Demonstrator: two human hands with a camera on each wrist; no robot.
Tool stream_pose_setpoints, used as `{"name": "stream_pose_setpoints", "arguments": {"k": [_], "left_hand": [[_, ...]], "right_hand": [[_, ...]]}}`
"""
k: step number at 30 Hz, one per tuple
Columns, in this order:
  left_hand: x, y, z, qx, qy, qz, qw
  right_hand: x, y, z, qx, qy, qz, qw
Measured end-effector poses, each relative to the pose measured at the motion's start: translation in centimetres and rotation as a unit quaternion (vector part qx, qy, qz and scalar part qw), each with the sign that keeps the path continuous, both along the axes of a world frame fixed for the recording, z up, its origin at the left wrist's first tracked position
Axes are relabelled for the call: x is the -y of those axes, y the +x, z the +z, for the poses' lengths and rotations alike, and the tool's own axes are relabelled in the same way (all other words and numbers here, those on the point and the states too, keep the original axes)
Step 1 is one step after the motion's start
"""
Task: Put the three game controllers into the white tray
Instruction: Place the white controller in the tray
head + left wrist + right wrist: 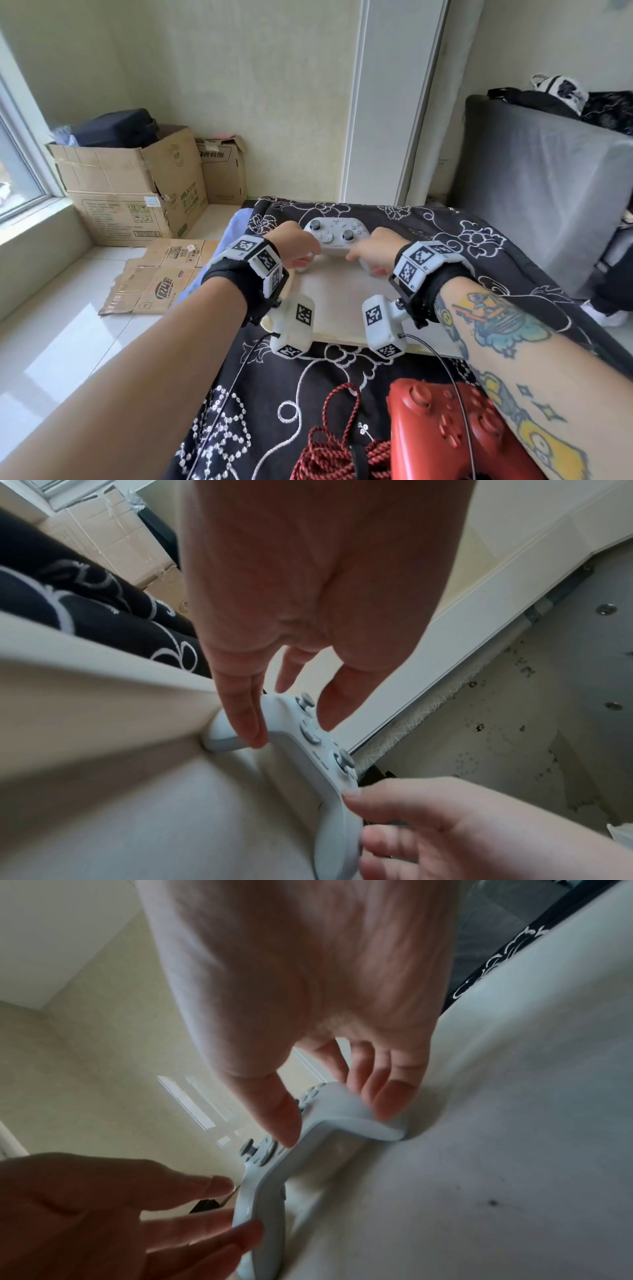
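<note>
Both hands, the left hand (pixel 297 249) and right hand (pixel 371 255), are pinching the white controller (pixel 337 235) at the far edge of the white tray (pixel 342 308), while the red controller (pixel 448 431) is waiting on the bed.

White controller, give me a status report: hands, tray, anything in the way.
Left hand and right hand each pinch a grip of the white controller, at the white tray's far end. Red controller waiting outside. Nothing blocking.
</note>
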State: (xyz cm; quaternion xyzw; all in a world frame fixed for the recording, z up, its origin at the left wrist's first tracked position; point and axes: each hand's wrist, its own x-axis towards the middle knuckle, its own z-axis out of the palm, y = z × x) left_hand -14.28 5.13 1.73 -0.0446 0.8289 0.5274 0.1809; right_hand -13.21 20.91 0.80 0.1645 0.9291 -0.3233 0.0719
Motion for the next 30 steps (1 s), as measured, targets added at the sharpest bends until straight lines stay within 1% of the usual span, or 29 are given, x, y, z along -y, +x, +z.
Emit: {"name": "stream_pose_setpoints", "arguments": {"k": [2,7,11,12,15,18,20,25,27,30], "left_hand": [[-0.2,-0.1,-0.2,0.012,0.013,0.009,1.0],[-0.9,-0.8,-1.1,-0.009,0.023,0.004,1.0],[-0.6,-0.8,-1.4,-0.033,-0.006,0.002,0.999],[-0.5,-0.7,-1.3,-0.026,-0.013,0.002,1.0],[0.0,-0.2,-1.0,-0.005,-0.027,-0.005,1.0],[0.6,1.1,0.1,-0.001,-0.044,-0.02,0.999],[0.8,2.2,0.8,-0.009,-0.043,-0.014,0.999],[1.4,5.7,1.6,-0.036,-0.031,-0.021,0.999],[1.5,8.1,2.0,-0.046,-0.007,-0.025,0.999],[1.4,12.2,2.0,-0.036,0.042,-0.042,0.998]], "right_hand": [[-0.1,-0.1,0.1,0.007,-0.042,0.007,0.999],[-0.1,-0.3,-0.1,0.018,-0.025,0.021,0.999],[0.0,-0.1,0.1,0.036,-0.004,0.037,0.999],[0.0,0.0,0.2,0.038,-0.004,0.04,0.998],[-0.2,0.7,0.7,0.041,-0.042,0.039,0.997],[-0.4,2.0,1.7,0.041,-0.079,0.031,0.996],[-0.4,3.2,2.5,0.027,-0.095,0.028,0.995],[-0.2,7.2,4.0,0.005,-0.093,0.034,0.995],[-0.3,9.2,4.5,-0.007,-0.107,0.029,0.994],[-0.6,12.5,5.1,-0.015,-0.166,0.029,0.986]]}}
